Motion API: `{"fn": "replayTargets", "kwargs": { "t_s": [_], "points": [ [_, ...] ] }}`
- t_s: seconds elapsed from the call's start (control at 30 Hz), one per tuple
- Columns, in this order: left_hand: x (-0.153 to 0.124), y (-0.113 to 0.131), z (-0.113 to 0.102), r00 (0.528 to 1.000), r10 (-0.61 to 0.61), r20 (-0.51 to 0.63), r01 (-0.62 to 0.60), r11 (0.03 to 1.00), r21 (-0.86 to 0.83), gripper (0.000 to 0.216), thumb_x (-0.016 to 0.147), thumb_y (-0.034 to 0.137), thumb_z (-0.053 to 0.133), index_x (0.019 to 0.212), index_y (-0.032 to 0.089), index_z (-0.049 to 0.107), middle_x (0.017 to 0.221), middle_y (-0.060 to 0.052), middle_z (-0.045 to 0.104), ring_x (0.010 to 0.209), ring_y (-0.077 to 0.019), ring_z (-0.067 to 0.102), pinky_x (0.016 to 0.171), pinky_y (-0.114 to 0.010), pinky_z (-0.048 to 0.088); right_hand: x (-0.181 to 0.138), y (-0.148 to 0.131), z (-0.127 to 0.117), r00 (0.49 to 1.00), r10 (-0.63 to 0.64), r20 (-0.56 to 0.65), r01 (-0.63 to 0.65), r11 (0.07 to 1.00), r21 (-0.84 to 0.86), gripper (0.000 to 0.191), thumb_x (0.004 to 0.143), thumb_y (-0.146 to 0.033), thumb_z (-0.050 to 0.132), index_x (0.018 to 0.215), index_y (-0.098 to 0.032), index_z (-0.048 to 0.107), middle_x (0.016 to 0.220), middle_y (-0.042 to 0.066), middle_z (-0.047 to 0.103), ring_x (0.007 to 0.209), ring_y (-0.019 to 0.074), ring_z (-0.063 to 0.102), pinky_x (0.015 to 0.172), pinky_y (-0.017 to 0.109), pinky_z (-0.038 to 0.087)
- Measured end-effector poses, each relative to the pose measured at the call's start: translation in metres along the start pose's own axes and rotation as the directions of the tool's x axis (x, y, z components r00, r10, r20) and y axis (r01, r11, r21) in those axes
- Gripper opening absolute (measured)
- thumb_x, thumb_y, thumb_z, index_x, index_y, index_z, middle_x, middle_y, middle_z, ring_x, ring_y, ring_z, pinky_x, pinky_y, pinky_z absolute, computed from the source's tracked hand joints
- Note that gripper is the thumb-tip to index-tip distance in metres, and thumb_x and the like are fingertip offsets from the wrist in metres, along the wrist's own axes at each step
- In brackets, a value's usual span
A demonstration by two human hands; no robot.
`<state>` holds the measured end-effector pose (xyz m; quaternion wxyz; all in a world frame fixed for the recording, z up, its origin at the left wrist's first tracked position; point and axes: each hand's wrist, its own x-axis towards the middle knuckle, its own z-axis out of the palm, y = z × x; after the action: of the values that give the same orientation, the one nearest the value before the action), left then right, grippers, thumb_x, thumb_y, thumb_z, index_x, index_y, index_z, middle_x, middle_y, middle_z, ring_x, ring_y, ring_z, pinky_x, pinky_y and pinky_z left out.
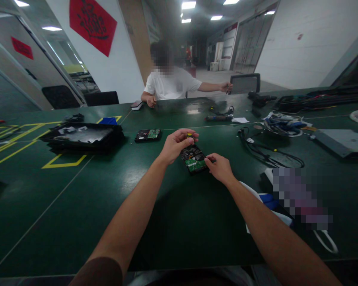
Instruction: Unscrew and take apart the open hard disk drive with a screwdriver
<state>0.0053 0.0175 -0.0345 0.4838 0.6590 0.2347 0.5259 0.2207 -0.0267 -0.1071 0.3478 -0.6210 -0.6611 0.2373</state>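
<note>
A hard drive (193, 158) with a green circuit board lies in front of me, tilted at an angle on the table. My left hand (179, 143) is curled over its far end, thumb and fingers closed around a small yellow-topped thing (189, 136); most of it is hidden, so its kind is unclear. At the drive's near right corner, my right hand (219, 167) pinches the edge beside the green board. Further left, a second hard drive (148, 135) with a green board rests flat, touched by neither hand.
A black open casing (83, 135) stands on the green table (113, 222) at left. Black cables (265, 153), a coiled wire bundle (283, 124) and a grey metal box (341, 142) lie right. White-and-blue items sit under my right forearm. A person (173, 83) sits opposite.
</note>
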Motion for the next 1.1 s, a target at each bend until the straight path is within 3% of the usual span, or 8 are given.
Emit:
{"fn": "replayTargets", "kwargs": {
  "t_s": [0.23,0.57,0.7,0.83,1.1],
  "points": [
    [0.004,-0.007,-0.005,0.982,0.022,-0.187,-0.020,1.000,0.011,0.031,0.079,0.046,0.081,0.091,0.022,0.066,0.088,0.000,0.067,0.079,-0.0130,0.066,0.075,-0.029,0.055,0.001,0.001,0.000,1.000,-0.008,0.002,0.008,1.000,-0.023,0.021,0.093,-0.037,0.062,0.101,-0.021,0.073,0.101,0.004,0.076,0.061,0.0120,0.068,0.066,0.026,0.053],
    [0.005,-0.004,-0.002,0.971,-0.121,-0.205,0.102,0.989,-0.103,0.033,0.089,0.054,0.066,0.092,0.022,0.061,0.082,-0.002,0.064,0.075,-0.0152,0.065,0.075,-0.035,0.057,0.001,0.001,-0.001,1.000,-0.003,0.023,0.004,1.000,-0.013,0.022,0.094,-0.037,0.060,0.102,-0.021,0.072,0.102,0.005,0.076,0.059,0.0112,0.067,0.061,0.025,0.051],
    [0.006,-0.003,-0.003,0.944,-0.200,-0.263,0.150,0.968,-0.200,0.031,0.084,0.048,0.069,0.087,0.022,0.053,0.076,0.000,0.062,0.067,-0.0148,0.064,0.071,-0.035,0.057,0.001,0.001,0.000,1.000,0.000,0.013,0.000,1.000,-0.008,0.022,0.094,-0.037,0.061,0.103,-0.021,0.072,0.103,0.005,0.075,0.060,0.0112,0.068,0.064,0.026,0.053],
    [0.007,0.002,-0.005,0.930,-0.279,-0.241,0.207,0.936,-0.283,0.028,0.079,0.043,0.070,0.082,0.020,0.055,0.074,-0.001,0.063,0.067,-0.0161,0.064,0.069,-0.034,0.057,0.002,0.003,0.001,1.000,0.009,0.019,-0.009,1.000,-0.019,0.024,0.094,-0.038,0.061,0.106,-0.021,0.073,0.104,0.005,0.076,0.062,0.0117,0.068,0.066,0.026,0.053],
    [0.008,0.010,-0.012,0.924,-0.267,-0.272,0.236,0.961,-0.143,0.017,0.078,0.036,0.068,0.076,0.019,0.065,0.077,0.000,0.062,0.070,-0.0138,0.060,0.066,-0.026,0.052,0.002,0.002,0.000,1.000,0.013,0.024,-0.012,1.000,-0.029,0.023,0.094,-0.037,0.061,0.106,-0.021,0.073,0.105,0.005,0.076,0.065,0.0124,0.069,0.070,0.027,0.053]
  ]
}}
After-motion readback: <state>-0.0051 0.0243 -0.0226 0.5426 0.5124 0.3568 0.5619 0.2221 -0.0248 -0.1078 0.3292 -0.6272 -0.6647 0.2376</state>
